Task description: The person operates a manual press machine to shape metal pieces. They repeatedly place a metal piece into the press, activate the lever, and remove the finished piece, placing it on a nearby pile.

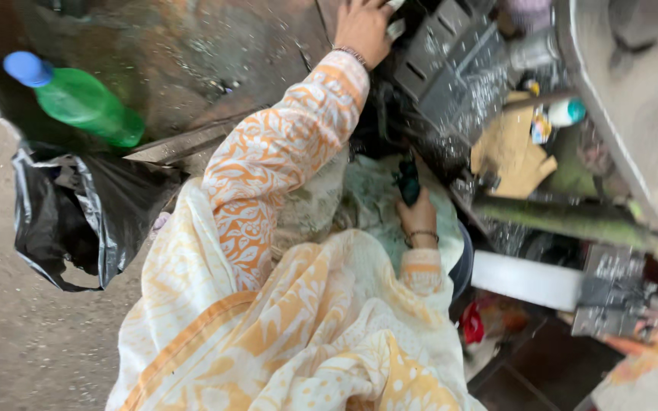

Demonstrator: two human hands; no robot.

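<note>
Left hand [362, 29] stretched forward at end of an orange-and-white patterned sleeve [268, 160], fingers [378, 7] curled against the edge of a grey slotted metal machine part [443, 57]; whether clamped on it or merely resting, not discernible. Right hand [418, 217] drawn close to the lap, fingers closed around a small dark object [407, 183] protruding just above them. Pale green cloth [371, 202] directly beneath and beside the right fingers. Green plastic bottle with blue cap [78, 97] well left of the left fingers, lying above a black plastic bag [78, 213]. Yellowish cardboard piece [508, 152] right of both hands, near a white block [527, 280].
</note>
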